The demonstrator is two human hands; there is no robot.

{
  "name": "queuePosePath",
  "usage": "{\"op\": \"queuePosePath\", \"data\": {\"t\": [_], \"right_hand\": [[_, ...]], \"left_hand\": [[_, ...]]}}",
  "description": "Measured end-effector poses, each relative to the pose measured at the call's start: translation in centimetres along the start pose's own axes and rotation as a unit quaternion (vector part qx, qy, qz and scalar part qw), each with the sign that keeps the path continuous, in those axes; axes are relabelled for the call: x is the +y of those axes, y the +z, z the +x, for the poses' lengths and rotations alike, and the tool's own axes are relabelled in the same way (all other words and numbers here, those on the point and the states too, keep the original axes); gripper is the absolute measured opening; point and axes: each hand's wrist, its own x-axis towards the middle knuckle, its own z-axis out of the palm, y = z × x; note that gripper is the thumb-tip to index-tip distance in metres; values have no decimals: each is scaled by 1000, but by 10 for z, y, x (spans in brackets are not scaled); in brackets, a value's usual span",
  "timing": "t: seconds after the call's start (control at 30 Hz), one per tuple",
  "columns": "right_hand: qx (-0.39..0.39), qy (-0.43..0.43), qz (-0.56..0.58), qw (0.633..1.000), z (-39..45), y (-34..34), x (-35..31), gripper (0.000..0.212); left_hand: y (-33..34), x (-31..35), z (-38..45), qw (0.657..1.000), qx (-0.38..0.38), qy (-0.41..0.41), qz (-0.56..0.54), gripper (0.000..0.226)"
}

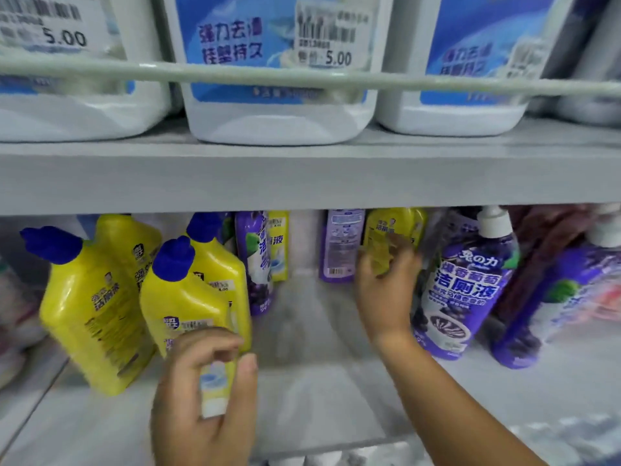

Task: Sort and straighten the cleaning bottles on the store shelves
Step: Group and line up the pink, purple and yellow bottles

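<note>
On the lower shelf (322, 381) several yellow bottles with blue caps lean at the left. My left hand (205, 398) grips the front yellow bottle (181, 304) low on its body. Deeper in, my right hand (386, 287) grips another yellow bottle (393, 227) near the back wall, its top hidden by the upper shelf. A purple bottle with a white cap (467, 287) stands tilted right of my right wrist. Two more purple bottles (257, 260) (341, 243) stand at the back.
The upper shelf's grey front edge (302, 176) hangs low over the bottle tops. On it stand large white jugs (279, 72) with blue labels behind a rail (302, 77). A further purple bottle (554, 297) and dark red packs (544, 250) fill the right side.
</note>
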Motion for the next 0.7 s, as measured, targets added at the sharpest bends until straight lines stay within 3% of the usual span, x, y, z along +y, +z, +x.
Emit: {"op": "queuePosePath", "data": {"t": [0.1, 0.17, 0.27, 0.4, 0.5, 0.6, 0.67, 0.7], "right_hand": [[19, 69, -23, 997, 38, 0, 14, 67], [-13, 143, 6, 990, 51, 8, 19, 75], [-65, 200, -41, 977, 60, 14, 25, 86], [-97, 133, 25, 986, 46, 1, 26, 55], [-226, 106, 133, 959, 34, -10, 25, 35], [-333, 48, 153, 929, 27, -17, 11, 25], [-310, 59, 159, 936, 26, -14, 6, 18], [-242, 76, 154, 955, 27, -10, 6, 19]], "left_hand": [[53, 15, 1, 988, -131, -71, -35, 23], [81, -14, 7, 973, -180, -143, -32, 32], [114, -41, 23, 954, -218, -205, -26, 35], [137, -52, 41, 946, -249, -205, -36, 47], [140, -57, 53, 943, -265, -191, -56, 61], [139, -59, 57, 931, -287, -206, -89, 60], [136, -58, 55, 932, -279, -212, -96, 54], [134, -59, 53, 937, -265, -210, -90, 52]]}}
